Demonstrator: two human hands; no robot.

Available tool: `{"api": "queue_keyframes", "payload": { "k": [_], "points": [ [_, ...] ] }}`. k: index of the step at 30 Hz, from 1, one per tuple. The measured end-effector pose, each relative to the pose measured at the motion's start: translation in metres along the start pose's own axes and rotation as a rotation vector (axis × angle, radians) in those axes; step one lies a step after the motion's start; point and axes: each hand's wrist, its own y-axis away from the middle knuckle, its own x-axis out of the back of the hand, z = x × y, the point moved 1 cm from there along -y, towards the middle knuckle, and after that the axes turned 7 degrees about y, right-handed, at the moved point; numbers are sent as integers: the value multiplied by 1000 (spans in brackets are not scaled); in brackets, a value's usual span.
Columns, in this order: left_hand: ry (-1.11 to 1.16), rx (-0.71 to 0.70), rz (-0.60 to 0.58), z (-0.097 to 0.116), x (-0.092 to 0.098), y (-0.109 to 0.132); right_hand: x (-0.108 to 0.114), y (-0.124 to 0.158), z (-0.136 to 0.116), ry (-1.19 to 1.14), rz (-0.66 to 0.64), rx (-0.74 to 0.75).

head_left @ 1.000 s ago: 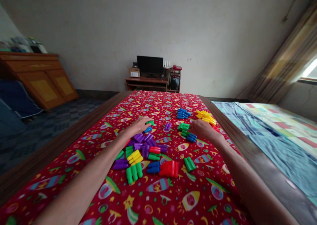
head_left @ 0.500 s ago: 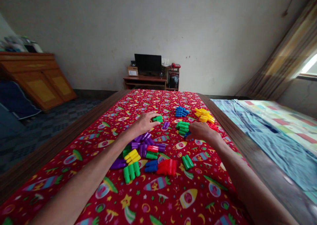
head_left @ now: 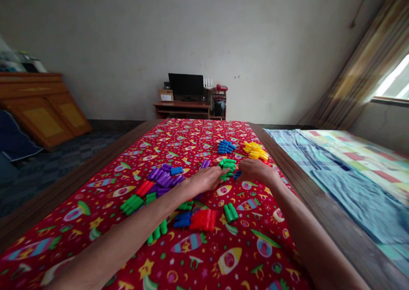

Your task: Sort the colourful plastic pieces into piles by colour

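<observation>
My left hand [head_left: 207, 179] reaches to the near-left side of a pile of green toy blocks [head_left: 227, 164], its fingers closed on a green block partly hidden beneath them. To the right of that pile is my right hand [head_left: 254, 170], with curled fingers around a blue block [head_left: 237, 175] that shows at the fingertips. The blocks look like short joined tubes. My left forearm crosses over part of a mixed heap, where purple blocks [head_left: 163, 178], a red block [head_left: 145, 188] and a green block [head_left: 132, 204] show.
Blue blocks [head_left: 226, 146] and yellow blocks [head_left: 255, 150] form piles farther back. Nearer lie red blocks [head_left: 203, 220], a blue block [head_left: 182, 219] and a green block [head_left: 230, 212]. A red patterned cloth [head_left: 191, 264] covers the table; a bed [head_left: 338, 170] stands to the right.
My left hand has moved right and nearer with the green block, up to the green pile. My right hand stays beside that pile with the blue block. The view has shifted slightly.
</observation>
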Motion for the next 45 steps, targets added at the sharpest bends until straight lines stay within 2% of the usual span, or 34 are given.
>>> {"api": "queue_keyframes", "payload": {
  "k": [2, 5, 7, 9, 15, 17, 20, 23, 25, 28, 29, 31, 34, 37, 41, 43, 45],
  "points": [
    [14, 34, 41, -4, -6, 1, 2, 3, 8, 1, 22, -18],
    [48, 44, 63, -6, -10, 2, 9, 1, 24, -45, 185, -67],
    [92, 25, 69, -5, -8, 2, 17, -10, 32, -83, 321, -131],
    [154, 10, 87, -4, -4, 1, 23, -32, 39, -107, 400, -189],
    [226, 34, 179, 2, 8, 2, 27, -106, 52, -199, 364, -351],
    [222, 43, 183, 4, 10, 3, 25, -117, 53, -201, 371, -363],
    [260, 46, 195, 2, 12, 3, 25, -117, 50, -201, 383, -366],
    [345, 118, 260, -4, 16, 0, 31, -100, 40, -279, 432, -233],
    [374, 241, 354, -9, 19, -3, 36, -85, 27, -430, 430, 4],
    [399, 381, 498, -10, 25, -4, 43, -64, 5, -571, 312, 396],
    [414, 393, 531, -9, 28, -4, 44, -59, -1, -558, 287, 468],
    [450, 378, 567, -8, 35, -2, 43, -53, -7, -494, 312, 493],
    [444, 287, 502, -14, 46, 2, 36, -47, -7, -461, 411, 366],
    [294, 236, 409, -32, 51, 7, 25, -39, -7, -452, 467, 247],
    [150, 232, 288, -57, 37, 14, 9, -29, -22, -399, 440, 257],
    [163, 189, 162, -63, 27, 16, 2, -28, -30, -332, 379, 268],
    [175, 158, 80, -62, 23, 19, -3, -29, -34, -246, 361, 212]
  ]
}}
